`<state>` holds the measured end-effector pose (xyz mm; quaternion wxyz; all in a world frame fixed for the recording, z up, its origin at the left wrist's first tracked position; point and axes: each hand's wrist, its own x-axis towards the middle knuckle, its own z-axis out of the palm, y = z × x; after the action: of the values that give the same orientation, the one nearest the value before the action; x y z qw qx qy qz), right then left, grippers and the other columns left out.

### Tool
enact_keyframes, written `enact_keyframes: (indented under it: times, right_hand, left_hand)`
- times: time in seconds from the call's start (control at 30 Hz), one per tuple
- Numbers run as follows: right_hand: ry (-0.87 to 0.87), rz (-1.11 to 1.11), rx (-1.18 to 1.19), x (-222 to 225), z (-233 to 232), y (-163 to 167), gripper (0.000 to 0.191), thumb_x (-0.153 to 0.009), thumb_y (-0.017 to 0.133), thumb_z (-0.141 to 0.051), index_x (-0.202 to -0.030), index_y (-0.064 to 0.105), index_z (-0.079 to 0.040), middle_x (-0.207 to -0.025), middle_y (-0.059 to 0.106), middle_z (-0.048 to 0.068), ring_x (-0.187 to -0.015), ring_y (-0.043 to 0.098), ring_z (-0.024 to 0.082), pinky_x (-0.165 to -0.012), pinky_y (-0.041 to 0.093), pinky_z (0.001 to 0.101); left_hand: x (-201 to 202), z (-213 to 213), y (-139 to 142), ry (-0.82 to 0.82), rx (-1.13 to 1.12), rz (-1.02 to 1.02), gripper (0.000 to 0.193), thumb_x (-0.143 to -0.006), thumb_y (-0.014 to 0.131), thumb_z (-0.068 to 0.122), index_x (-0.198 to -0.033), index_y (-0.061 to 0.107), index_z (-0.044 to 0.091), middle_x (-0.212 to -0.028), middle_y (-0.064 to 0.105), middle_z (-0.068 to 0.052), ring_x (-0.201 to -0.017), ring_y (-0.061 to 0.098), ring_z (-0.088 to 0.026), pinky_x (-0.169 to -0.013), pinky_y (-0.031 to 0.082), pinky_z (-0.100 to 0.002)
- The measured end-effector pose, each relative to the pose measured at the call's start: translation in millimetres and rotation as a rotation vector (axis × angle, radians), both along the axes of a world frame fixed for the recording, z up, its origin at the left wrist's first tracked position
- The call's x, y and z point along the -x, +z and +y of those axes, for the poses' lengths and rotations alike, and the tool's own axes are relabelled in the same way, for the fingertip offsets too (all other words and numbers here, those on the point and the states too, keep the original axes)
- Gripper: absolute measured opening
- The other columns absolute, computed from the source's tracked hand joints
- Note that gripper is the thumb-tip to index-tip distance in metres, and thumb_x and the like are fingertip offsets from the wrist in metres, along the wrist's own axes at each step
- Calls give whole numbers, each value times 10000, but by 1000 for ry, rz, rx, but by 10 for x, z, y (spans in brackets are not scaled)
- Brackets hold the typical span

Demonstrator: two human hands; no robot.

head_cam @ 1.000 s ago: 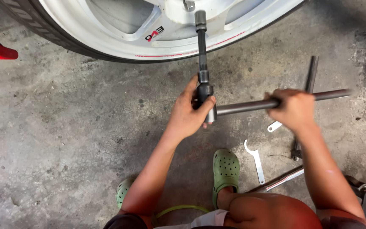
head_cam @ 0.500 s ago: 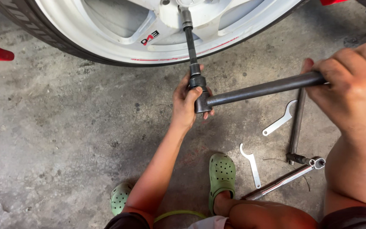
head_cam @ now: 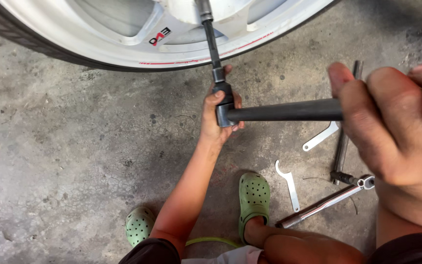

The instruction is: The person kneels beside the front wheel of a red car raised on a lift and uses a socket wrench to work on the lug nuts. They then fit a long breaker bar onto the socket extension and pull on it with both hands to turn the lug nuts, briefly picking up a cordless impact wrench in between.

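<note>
Head view was recorded over a concrete floor [head_cam: 64,146]. One white wheel [head_cam: 123,24] was counted at the top edge, with one long breaker bar [head_cam: 284,110] joined to an extension [head_cam: 213,49] running up into the wheel hub. Two flat hook spanners [head_cam: 289,185] and two loose steel bars [head_cam: 326,203] were counted on the floor. Left hand [head_cam: 218,117] was wrapped closed around the bar's head joint. Right hand [head_cam: 396,132] was clenched around the bar's handle end, close to the camera.
</note>
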<state>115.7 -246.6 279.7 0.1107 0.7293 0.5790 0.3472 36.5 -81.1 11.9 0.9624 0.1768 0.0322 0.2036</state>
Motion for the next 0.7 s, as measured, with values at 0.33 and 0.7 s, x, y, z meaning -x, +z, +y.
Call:
enact_keyframes:
  times: [0.33,0.7]
  right_hand:
    - [-149,144,-10,-372,-261,-285,157,-960,841,-127,-941,706,-49,-951,618,77,-871,582,246,-782,475,337]
    - [-179,1399,48,-982,46,-3433,419,-754,709,-7,-1172,682,-14,-1078,697,197,-956,689,342,-846,566,417]
  left_hand:
    - [27,87,201,45,-119,148,693,-968,622,226,-1568,364,-4,-766,633,-149,-513,626,-247,-439,492,-370]
    - [73,185,775,212,-1404,931,747,-891,739,264,-1453,385,-79,-794,761,-173,-701,746,-372,-621,577,-446]
